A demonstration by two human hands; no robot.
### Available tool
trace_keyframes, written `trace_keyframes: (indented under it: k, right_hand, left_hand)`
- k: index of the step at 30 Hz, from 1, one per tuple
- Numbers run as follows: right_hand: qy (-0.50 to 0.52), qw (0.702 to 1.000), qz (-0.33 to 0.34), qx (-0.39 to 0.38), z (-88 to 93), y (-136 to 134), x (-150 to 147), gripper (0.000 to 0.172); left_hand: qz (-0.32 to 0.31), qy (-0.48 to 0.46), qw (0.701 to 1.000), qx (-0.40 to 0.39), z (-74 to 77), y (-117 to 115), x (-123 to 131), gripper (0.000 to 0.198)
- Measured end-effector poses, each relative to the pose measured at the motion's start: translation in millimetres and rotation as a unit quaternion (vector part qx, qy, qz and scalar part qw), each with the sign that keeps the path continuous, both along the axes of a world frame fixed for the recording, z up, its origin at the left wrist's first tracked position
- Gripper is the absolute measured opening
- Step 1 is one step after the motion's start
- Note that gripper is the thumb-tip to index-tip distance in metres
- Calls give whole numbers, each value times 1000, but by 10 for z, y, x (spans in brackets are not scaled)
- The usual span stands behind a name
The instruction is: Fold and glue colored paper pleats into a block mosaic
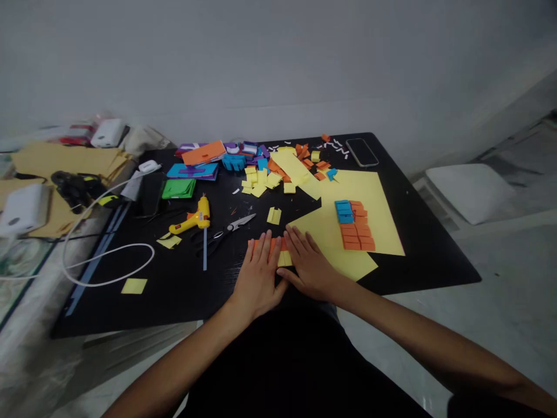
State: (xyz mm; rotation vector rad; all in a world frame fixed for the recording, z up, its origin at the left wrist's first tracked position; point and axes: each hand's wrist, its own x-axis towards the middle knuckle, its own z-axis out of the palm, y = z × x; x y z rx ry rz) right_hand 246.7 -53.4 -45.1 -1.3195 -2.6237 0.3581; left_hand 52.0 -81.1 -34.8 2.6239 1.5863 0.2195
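I have the folded paper (pixel 284 259), orange along its far side and yellow nearer, flat on the near middle of the black table (pixel 426 255), partly hidden beneath both hands. I judge it very light, stiffer at its creases than across its flat faces, and easy to dent or tear. It would probably skid under a sideways push, so I would favour flat, even pressure from above, and lift it by its folded edges with a soft pinch. The left hand (pixel 257 277) lies palm down over its left part, fingers straight and close together. The right hand (pixel 310 262) covers the right part, fingers stretched out and thumb reaching toward the left hand; I see neither pinching anything. Just beyond is a small yellow piece (pixel 274 216). To the left I have scissors (pixel 240 223) and a yellow glue gun (pixel 201 213); to the right, a blue and orange paper block (pixel 358 235) on a yellow sheet (pixel 389 229). Far off lie heaped paper pieces (pixel 260 179) and, farther right, a phone (pixel 362 152).
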Motion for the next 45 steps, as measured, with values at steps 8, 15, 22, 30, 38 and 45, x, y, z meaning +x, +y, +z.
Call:
trace_keyframes:
  k: [8, 15, 22, 30, 38, 45]
  right_hand:
    - [16, 1000, -4, -1, -28, 11, -5, 94]
    - [51, 998, -4, -31, 85, -2, -7, 87]
    - [268, 953, -138, -19, 573, 625, 406, 50]
    - [217, 862, -439, 131, 471, 2345, 1820, 46]
    - [147, 872, -434, 173, 19, 2661, 2255, 40]
    - [118, 875, -433, 182, -177, 2697, 2343, 62]
  left_hand:
    - [5, -6, 1000, 1, -22, 4, -5, 85]
    - [4, -36, 999, 21, -99, -10, -21, 87]
    - [1, -93, 996, 18, -129, -26, -61, 89]
    - [6, -101, 995, 2, -148, -36, -64, 88]
    - [13, -119, 993, -13, -180, -47, -77, 89]
    - [10, -101, 995, -7, -164, -51, -82, 88]
